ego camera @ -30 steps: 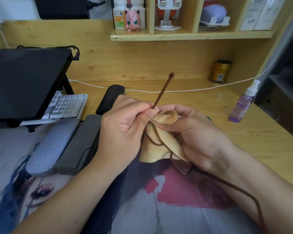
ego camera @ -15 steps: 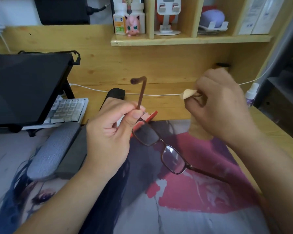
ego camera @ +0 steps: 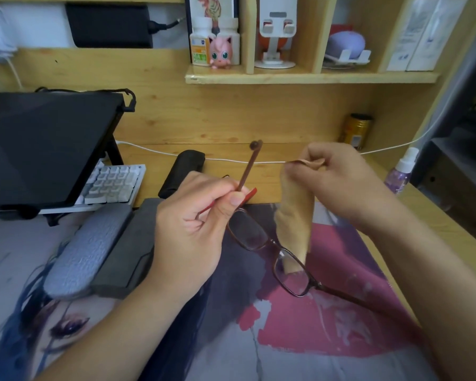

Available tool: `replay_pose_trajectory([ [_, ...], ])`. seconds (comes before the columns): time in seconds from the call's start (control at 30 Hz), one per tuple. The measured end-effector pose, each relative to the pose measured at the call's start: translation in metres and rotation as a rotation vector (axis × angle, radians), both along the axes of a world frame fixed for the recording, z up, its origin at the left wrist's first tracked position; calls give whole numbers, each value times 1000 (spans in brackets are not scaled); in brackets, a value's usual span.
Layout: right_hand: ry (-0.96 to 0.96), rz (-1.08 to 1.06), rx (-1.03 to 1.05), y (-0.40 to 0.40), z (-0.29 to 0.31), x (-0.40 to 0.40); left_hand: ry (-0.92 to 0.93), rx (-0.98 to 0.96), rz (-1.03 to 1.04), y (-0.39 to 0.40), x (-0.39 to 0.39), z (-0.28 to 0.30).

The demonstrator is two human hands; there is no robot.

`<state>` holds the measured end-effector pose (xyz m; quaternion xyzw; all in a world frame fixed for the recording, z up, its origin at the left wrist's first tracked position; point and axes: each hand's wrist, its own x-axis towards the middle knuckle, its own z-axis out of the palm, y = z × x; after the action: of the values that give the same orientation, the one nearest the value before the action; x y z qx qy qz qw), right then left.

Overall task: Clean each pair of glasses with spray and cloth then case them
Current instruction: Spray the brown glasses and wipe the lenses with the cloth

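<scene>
On a wooden desk [ego camera: 272, 185], the left hand [ego camera: 193, 229] pinches brown-framed glasses [ego camera: 270, 251], the right hand [ego camera: 338, 180] grips a tan cloth [ego camera: 296, 221]; casing in the black case [ego camera: 182, 173], upper centre, seemingly remains.

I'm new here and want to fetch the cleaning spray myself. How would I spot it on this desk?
Start at the wooden desk and follow its right edge toward the back. There, right of the gold can, stands the spray bottle. It alone is clear purple plastic with a white pump nozzle on top.
</scene>
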<state>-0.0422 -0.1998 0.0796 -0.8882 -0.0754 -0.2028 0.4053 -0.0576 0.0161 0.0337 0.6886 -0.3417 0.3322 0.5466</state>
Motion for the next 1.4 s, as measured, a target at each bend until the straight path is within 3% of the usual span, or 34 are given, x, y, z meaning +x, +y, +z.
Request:
replay_pose_trajectory([
  [0.1,-585,-93,-439,-8,1,-2,29,-15,-3,0,1,-1],
  [0.17,-695,-41,-510,-9,3,-4,45,-20,-3,-1,1,-2],
  [0.27,-477,-115,-383,4,4,-7,49,-24,-5,0,-1,0],
  [0.4,245,-163,-65,10,13,-10,48,-41,-15,-1,-2,1],
  [0.47,442,-159,252,10,12,-13,55,-53,-25,-2,-1,1],
  [0.57,543,94,839,20,5,-20,57,-55,-30,-2,-1,-1],
  [0.63,683,455,1015,26,-2,-25,73,-58,-21,-2,0,-3],
  [0.73,793,887,929,25,-8,-34,118,-80,2,1,3,-5],
  [0.83,791,1004,911,13,-6,-37,122,-83,25,5,5,-3],
  [1.07,685,690,815,28,-18,-39,70,-8,-48,1,3,-3],
  [1.27,868,750,650,29,-20,-42,-41,115,-49,2,3,-3],
  [1.4,940,765,717,30,-16,-41,-31,125,-59,-3,4,-3],
])
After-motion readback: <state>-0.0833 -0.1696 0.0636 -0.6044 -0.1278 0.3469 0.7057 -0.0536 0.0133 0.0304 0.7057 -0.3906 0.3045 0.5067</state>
